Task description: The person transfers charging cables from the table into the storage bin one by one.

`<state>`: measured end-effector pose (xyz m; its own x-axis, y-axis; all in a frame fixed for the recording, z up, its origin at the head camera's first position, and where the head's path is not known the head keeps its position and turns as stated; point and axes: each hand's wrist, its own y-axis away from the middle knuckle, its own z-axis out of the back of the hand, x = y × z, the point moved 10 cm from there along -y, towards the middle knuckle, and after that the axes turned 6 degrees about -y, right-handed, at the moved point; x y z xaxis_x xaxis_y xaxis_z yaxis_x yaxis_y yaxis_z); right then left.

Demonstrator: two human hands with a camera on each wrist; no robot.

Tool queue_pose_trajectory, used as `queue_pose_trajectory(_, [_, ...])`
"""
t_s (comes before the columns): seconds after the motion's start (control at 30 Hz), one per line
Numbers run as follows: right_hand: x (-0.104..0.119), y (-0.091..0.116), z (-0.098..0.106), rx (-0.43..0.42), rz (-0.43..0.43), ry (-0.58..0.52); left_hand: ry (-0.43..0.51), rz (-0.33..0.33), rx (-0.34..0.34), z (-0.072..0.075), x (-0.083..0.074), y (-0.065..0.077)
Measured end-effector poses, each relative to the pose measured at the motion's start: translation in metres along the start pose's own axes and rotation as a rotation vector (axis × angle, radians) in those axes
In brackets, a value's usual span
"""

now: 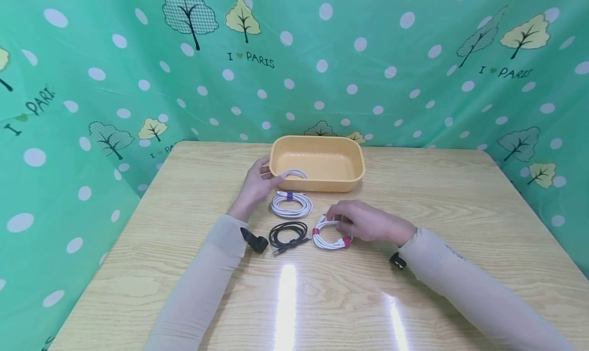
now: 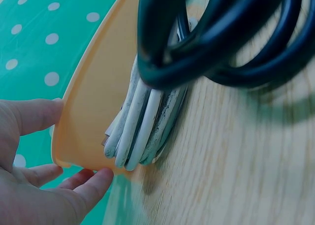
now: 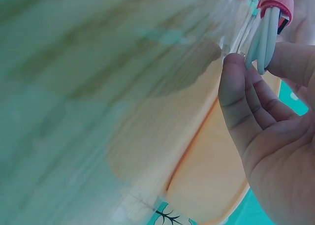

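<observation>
In the head view my right hand [image 1: 363, 220] is over a coiled white cable [image 1: 327, 244] with red ties and hides its right side. The right wrist view shows the thumb and fingers pinching the strands of this white cable [image 3: 263, 43] near a red tie. My left hand [image 1: 259, 182] holds the left end of a yellow-orange plastic bin [image 1: 317, 186], thumb at the near rim and fingers around the outside. Inside the bin, at its left, lies another white cable [image 1: 294, 172].
Between the hands a white cable coil [image 1: 292, 214] with a purple tie lies just in front of the bin. A coiled black cable [image 1: 287, 244] lies nearer on the wooden table [image 1: 414, 310]. Behind the table hangs a green dotted cloth [image 1: 303, 44].
</observation>
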<state>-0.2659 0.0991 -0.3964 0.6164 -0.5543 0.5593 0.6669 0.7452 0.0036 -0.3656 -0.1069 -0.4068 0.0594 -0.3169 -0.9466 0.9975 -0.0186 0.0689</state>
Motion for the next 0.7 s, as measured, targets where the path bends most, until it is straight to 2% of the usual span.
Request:
queue_pose_trajectory(0.43, [0.003,0.001,0.007,-0.025,0.012,-0.007,0.002,-0.007,-0.002,0.0,0.0,0.001])
queue_pose_trajectory(0.7, [0.001,0.001,0.014,-0.032,-0.02,-0.018,0.001,-0.004,0.0,0.001,0.001,0.0])
